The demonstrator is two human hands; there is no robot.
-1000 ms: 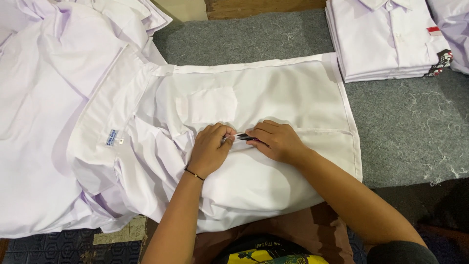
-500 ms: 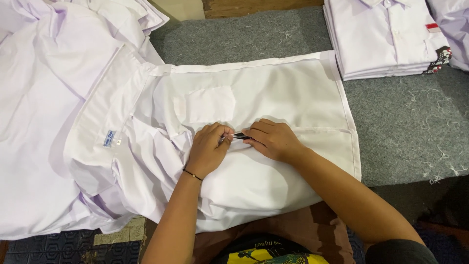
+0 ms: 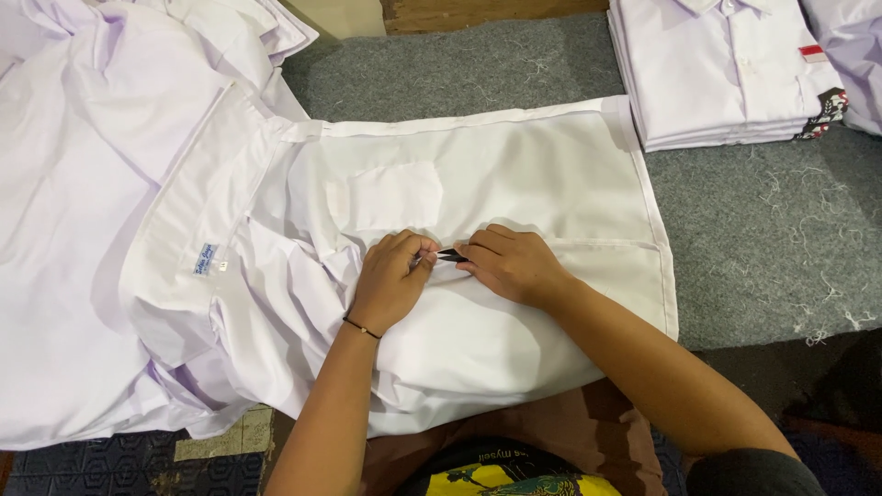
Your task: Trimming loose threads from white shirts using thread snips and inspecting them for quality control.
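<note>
Both hands meet on a white shirt (image 3: 514,184) spread flat on the grey tabletop (image 3: 763,230).

We see the left hand (image 3: 390,280) resting on the shirt front, its fingertips pinching a fold of cloth at its 2 o'clock. The right hand (image 3: 514,264) sits just beside it at 3 o'clock, its grip clenched around a small black tool (image 3: 450,255) whose tip touches the cloth between the two hands; what kind of tool we cannot tell. A thin dark band (image 3: 361,328) circles the left wrist. The shirt lies sideways, collar with its small label (image 3: 205,259) at 9 o'clock of the hands, chest pocket (image 3: 395,195) at 12 o'clock. A heap of white shirts (image 3: 83,184) touches it at 9 o'clock. A folded stack of shirts (image 3: 726,73) sits well apart at 1 o'clock.
</note>
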